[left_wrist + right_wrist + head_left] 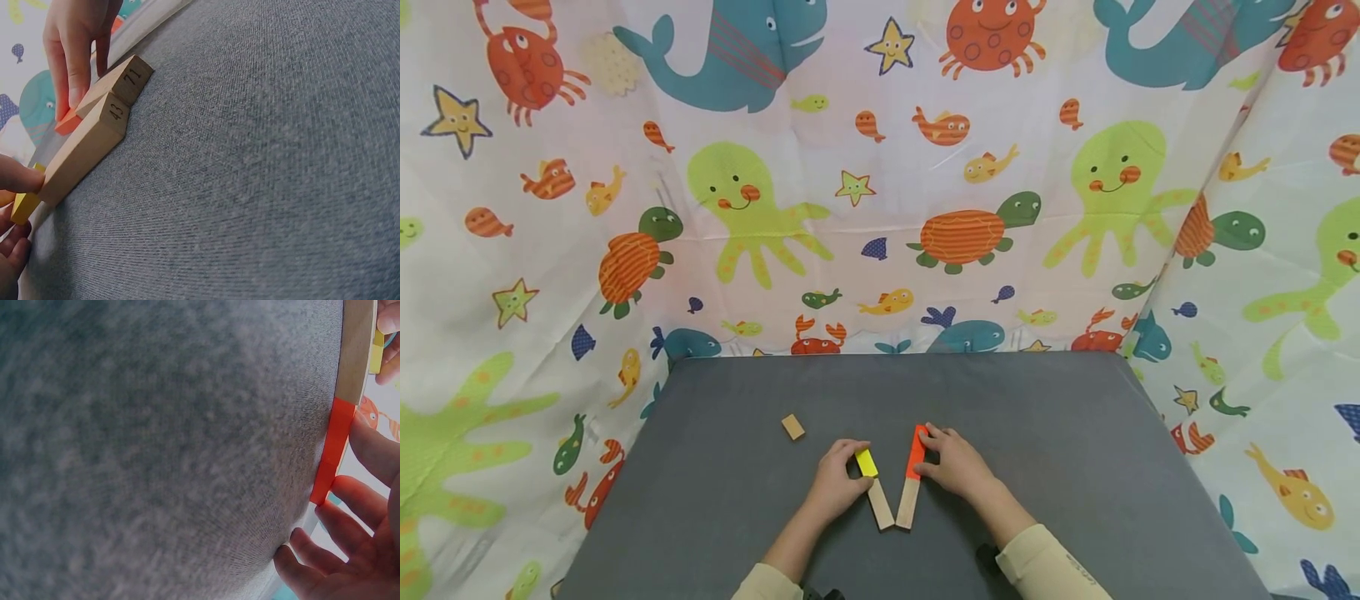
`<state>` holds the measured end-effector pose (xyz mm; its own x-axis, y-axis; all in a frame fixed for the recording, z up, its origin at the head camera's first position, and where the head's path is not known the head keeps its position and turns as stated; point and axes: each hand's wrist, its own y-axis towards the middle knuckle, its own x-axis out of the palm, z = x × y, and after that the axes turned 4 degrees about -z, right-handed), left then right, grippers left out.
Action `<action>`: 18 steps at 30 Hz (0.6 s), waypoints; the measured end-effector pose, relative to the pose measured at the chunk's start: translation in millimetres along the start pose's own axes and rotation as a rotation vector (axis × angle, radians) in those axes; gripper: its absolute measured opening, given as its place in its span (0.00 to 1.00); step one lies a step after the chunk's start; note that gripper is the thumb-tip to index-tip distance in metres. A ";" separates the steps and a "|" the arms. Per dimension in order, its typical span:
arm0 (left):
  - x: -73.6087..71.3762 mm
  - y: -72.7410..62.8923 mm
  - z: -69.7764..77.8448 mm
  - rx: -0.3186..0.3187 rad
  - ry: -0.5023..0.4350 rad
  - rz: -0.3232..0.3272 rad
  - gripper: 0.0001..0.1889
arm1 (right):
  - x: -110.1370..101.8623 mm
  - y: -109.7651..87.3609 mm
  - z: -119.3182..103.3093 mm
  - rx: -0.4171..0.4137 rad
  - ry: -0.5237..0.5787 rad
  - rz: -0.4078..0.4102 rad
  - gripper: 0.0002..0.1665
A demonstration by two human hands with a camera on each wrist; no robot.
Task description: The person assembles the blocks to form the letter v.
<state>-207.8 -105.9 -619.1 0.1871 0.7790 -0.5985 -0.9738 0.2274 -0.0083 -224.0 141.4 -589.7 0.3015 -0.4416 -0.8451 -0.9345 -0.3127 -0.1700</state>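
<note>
Two long wooden blocks lie on the grey table, their near ends together in a V. The left wooden block (pixel 881 504) has 43 printed on its end and the right wooden block (pixel 907 502) 71, as the left wrist view shows. At the left one's far end is a yellow block (pixel 867 463), pinched between thumb and fingers of my left hand (pixel 837 482). An orange block (pixel 915 454) continues the right one; my right hand (pixel 957 463) holds it, thumb near its near end and index finger at its far end. The right wrist view shows a line across the orange block (pixel 333 447).
A small wooden block (pixel 793 427) lies on the grey table (pixel 1037 417), beyond my left hand to the left. A white curtain (pixel 880 275) printed with sea animals hangs behind the table and along its sides.
</note>
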 end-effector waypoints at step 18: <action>0.1 -0.4 -4.0 0.035 0.044 -0.026 0.31 | -0.9 -1.6 -3.7 0.006 0.010 0.013 0.41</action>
<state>-207.9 -108.2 -622.3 0.2053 0.7463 -0.6332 -0.9635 0.2678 0.0032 -222.1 139.2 -586.8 0.2912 -0.4539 -0.8421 -0.9394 -0.3021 -0.1620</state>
